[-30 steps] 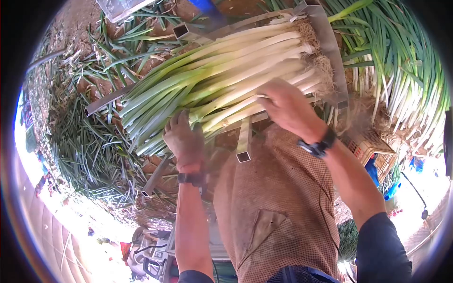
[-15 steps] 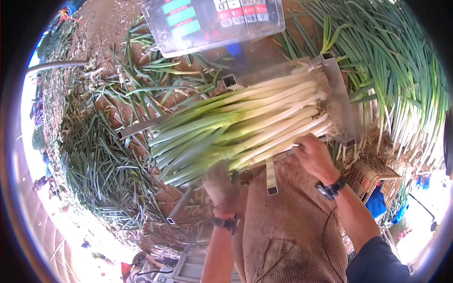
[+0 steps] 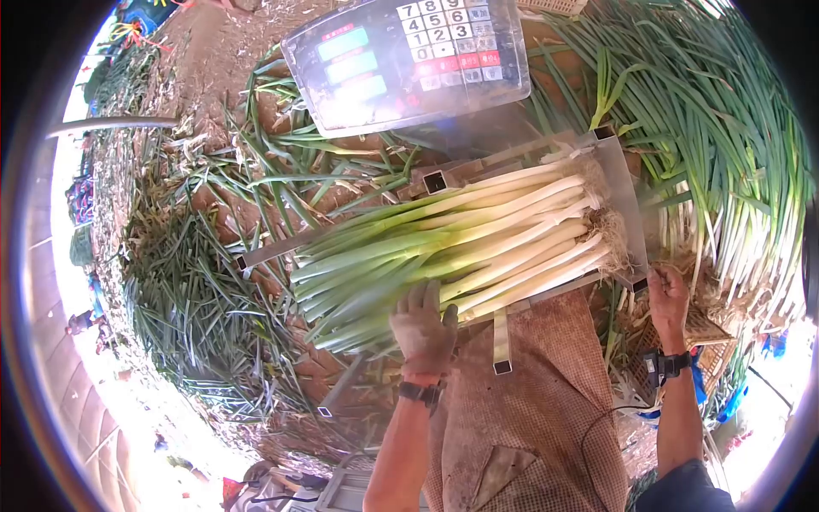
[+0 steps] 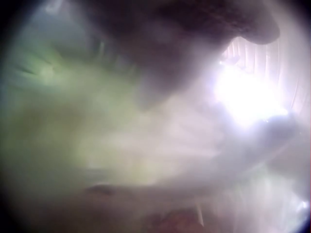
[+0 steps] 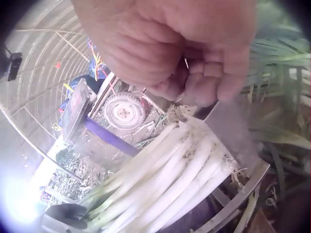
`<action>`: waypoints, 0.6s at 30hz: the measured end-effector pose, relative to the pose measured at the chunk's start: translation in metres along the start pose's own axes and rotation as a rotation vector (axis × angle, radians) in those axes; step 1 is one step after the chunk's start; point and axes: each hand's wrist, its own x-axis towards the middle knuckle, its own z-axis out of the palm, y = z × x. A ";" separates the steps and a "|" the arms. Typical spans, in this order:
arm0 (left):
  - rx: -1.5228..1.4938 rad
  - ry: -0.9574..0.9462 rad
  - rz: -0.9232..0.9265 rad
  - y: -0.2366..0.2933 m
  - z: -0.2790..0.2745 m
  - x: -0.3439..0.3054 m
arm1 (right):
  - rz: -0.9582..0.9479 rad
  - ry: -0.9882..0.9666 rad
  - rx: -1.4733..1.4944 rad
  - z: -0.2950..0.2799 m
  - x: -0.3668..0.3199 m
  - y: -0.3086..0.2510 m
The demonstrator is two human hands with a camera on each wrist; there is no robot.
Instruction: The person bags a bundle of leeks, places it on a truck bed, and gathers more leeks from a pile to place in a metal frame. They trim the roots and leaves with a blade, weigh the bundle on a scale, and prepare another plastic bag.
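Observation:
A thick bundle of large green onions (image 3: 512,230) lies on a metal frame, its white stems and hairy roots to the right, its green tops to the left. My gloved left hand (image 3: 424,328) rests on the near side of the green part, fingers extended. The left wrist view is mostly blurred. Away from the bundle, my bare right hand (image 3: 668,299) is just right of the frame's end plate (image 3: 627,205). In the right wrist view its fingers (image 5: 206,80) curl toward the thumb, above the root ends. A pale sliver shows between them; I cannot tell what it is.
Behind the frame stands a scale display (image 3: 409,64) with number keys. More green onions (image 3: 717,154) lie in a heap at right, above a plastic crate (image 3: 704,328). Cut green leaves (image 3: 205,316) cover the ground at left. Square tube ends (image 3: 502,367) stick out toward my apron (image 3: 529,410).
My right hand has moved from the near stems rightward, past the root ends. My left hand stays by the green tops. The head view has shifted, bringing the scale display into sight.

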 end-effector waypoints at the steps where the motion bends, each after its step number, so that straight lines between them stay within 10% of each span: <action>1: -0.006 -0.003 0.011 0.000 0.000 0.002 | -0.035 0.027 -0.005 0.000 0.003 0.009; 9: 0.430 -0.448 0.015 0.009 0.010 0.016 | -0.112 -0.329 -0.054 0.013 0.041 0.015; 18: 0.734 -0.510 -0.100 0.041 0.051 0.015 | -0.232 -0.464 -0.435 0.015 0.071 0.000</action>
